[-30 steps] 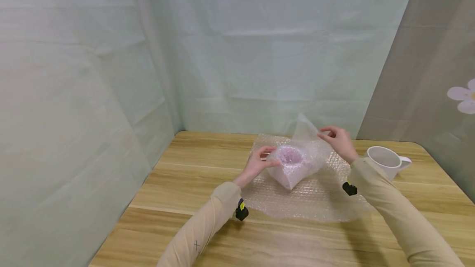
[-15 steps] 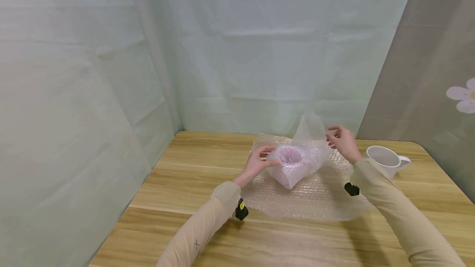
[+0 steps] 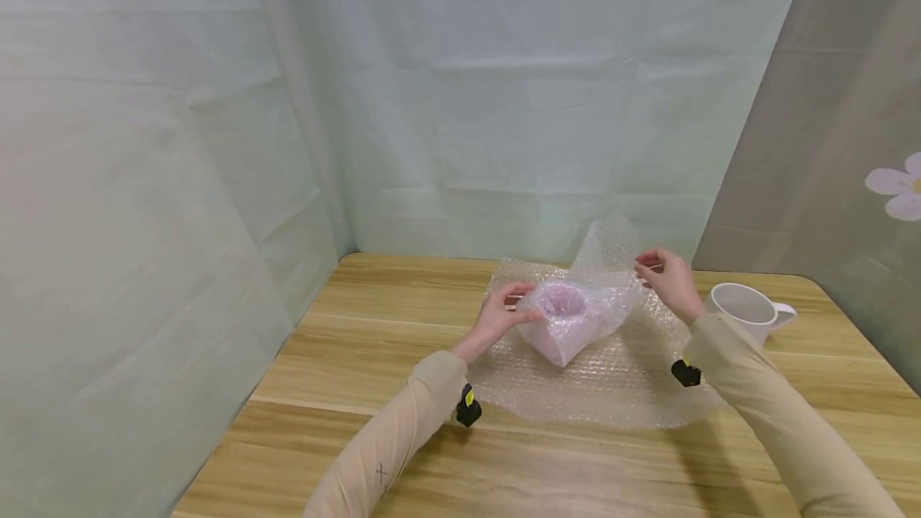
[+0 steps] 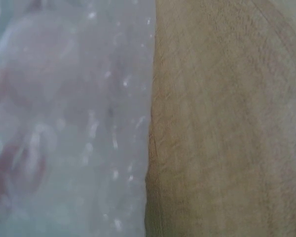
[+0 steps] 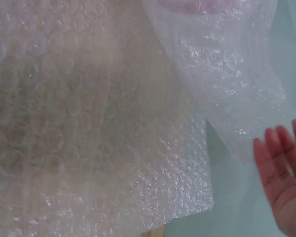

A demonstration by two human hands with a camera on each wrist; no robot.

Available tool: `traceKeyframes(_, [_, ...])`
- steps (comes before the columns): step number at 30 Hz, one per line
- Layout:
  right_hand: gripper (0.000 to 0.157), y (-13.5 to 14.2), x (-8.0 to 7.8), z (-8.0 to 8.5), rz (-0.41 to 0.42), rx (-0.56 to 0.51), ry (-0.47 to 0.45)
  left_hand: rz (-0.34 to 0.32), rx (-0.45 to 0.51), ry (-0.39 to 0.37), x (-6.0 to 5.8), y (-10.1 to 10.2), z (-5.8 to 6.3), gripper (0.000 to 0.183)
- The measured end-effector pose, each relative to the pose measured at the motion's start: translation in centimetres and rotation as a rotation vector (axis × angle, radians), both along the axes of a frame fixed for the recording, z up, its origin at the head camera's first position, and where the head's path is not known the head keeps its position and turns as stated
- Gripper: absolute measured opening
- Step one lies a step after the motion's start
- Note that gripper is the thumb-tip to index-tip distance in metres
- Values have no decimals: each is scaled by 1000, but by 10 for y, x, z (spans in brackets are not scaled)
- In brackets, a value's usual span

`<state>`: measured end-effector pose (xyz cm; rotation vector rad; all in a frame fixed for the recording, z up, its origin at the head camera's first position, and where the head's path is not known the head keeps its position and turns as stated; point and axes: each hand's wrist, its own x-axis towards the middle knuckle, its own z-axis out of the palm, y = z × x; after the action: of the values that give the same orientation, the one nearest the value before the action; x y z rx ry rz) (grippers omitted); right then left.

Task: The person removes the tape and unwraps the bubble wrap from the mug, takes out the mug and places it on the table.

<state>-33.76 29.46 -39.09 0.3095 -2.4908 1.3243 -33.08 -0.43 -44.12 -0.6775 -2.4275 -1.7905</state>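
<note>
Left hand (image 3: 496, 314): fingers grasp the bubble-wrapped pink bundle (image 3: 579, 328).
Right hand (image 3: 669, 280): fingers loose, just beside the bubble-wrap flap (image 3: 608, 250); contact unclear.
Flap: probably best guided gently by its edge, bundle braced.

A pink, round-topped object (image 3: 564, 304) is sitting wrapped in clear bubble wrap (image 3: 612, 398), one flap rising behind it.

This looks like a small curtained-off booth: creased pale-green fabric sheets (image 3: 532, 118) and a grey-brown fabric panel (image 3: 827, 118) printed with a white-petalled flower (image 3: 888, 181) enclose a wood-grain, round-cornered table (image 3: 410, 294).
</note>
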Motion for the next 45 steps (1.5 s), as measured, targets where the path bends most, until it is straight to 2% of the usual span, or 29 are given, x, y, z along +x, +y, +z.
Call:
traceKeyframes(5, [23, -3, 1, -2, 59, 9, 30, 0, 6, 15, 0, 0, -1, 48])
traceKeyframes(13, [20, -13, 7, -7, 116, 88, 59, -6, 13, 19, -2, -1, -2, 49])
traceKeyframes(18, [19, -23, 19, -7, 145, 89, 49, -2, 12, 12, -2, 0, -2, 50])
traceKeyframes(25, [15, -42, 43, 6, 201, 44, 39, -8, 26, 22, -3, 0, -3, 49])
traceKeyframes(35, [28, -31, 30, -27, 191, 57, -50, -10, 31, 30, 0, -1, 0, 47])
traceKeyframes(45, [33, -38, 37, -31, 222, 70, 75, -4, 22, 35, 0, -1, 0, 47])
